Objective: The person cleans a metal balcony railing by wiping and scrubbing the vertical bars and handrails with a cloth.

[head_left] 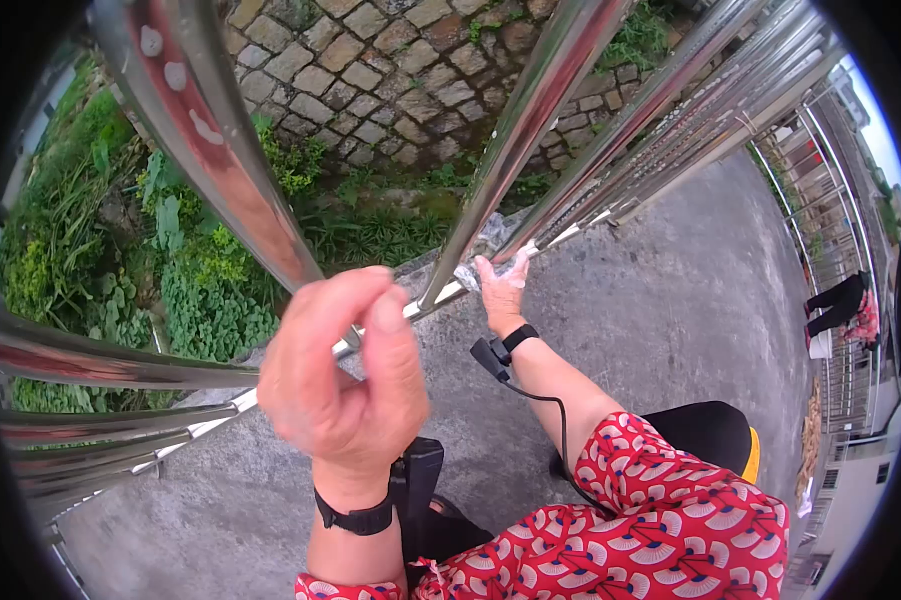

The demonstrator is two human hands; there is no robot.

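My left hand (345, 370) is raised close to the camera, in front of a shiny metal railing post (215, 130). Its fingers are curled, the index fingertip near the thumb, and nothing shows in them. Farther off, my right hand (502, 290) reaches to the foot of another post (515, 120), just above the bottom rail (570, 235). Crumpled clear plastic film (490, 238) is in its fingers and lies against the metal. Part of the film is hidden by the posts. Both wrists wear black straps, and a cable runs from the right one.
More metal posts (670, 90) run away to the upper right and others to the left. Grey concrete (690, 300) lies on my side. Beyond the railing are green plants (215, 290) and a stone-block surface (390, 70). Dark clothing (838, 305) is by the fence at right.
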